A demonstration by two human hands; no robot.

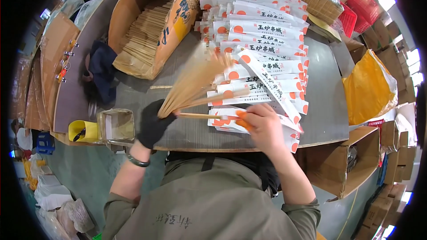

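My left hand (155,123), in a black glove, is closed around the lower ends of a fanned bundle of wooden chopsticks (193,80). The far tips of the bundle are smeared by motion. One chopstick pair (195,115) points right from the glove, towards my right hand (262,122). My right fingers wear orange finger covers and pinch together at what looks like a paper sleeve; the fingers partly hide it. Beneath and beyond lies a long stack of white paper chopstick sleeves (267,66) with orange-red dots. One sleeve (271,84) lies slanted across the others.
An open cardboard box (178,26) of loose chopsticks stands at the far left of the grey table (324,106). Left of my hand are a dark cloth (103,71), a yellow container (84,131) and a small taped box (116,124). At right are a yellow sack (371,89) and an open carton (342,164).
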